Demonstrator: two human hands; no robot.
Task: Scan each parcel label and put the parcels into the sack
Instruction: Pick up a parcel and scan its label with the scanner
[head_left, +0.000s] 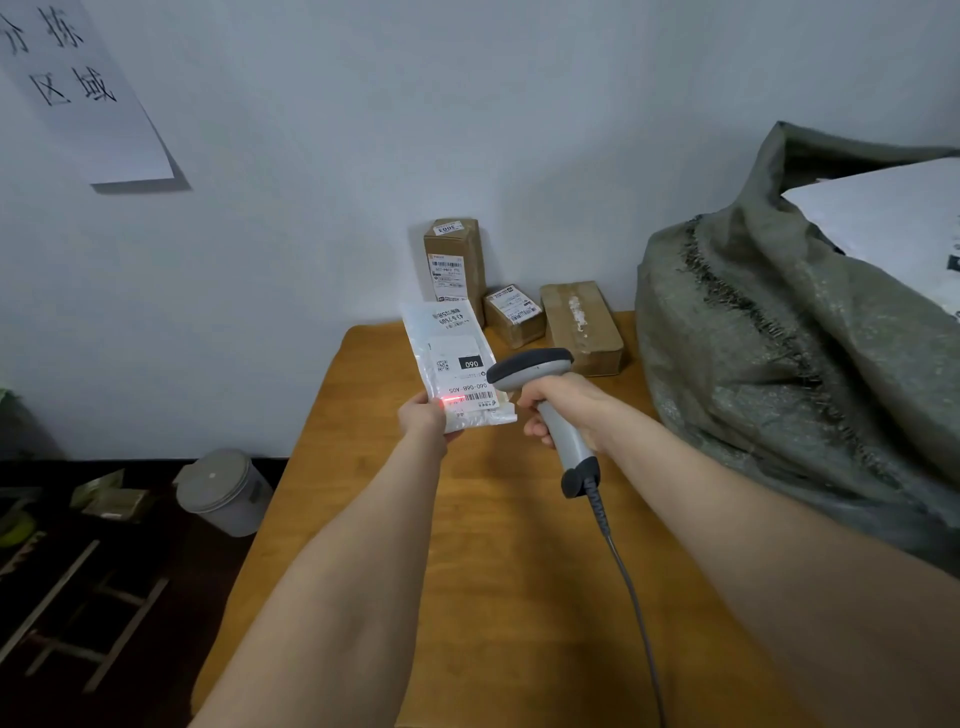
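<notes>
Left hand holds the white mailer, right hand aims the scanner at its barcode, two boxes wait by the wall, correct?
No, the head view shows three boxes by the wall: a tall box, a small box and a flat box. Rest is right.

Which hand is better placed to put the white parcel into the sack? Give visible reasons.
Left, probably: the left hand grips the white parcel, while the right hand grips the scanner, though the sack lies to the right.

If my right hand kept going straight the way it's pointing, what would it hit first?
Most likely the white parcel held in the left hand; the scanner in the right hand aims at its label, though depth is unclear.
</notes>
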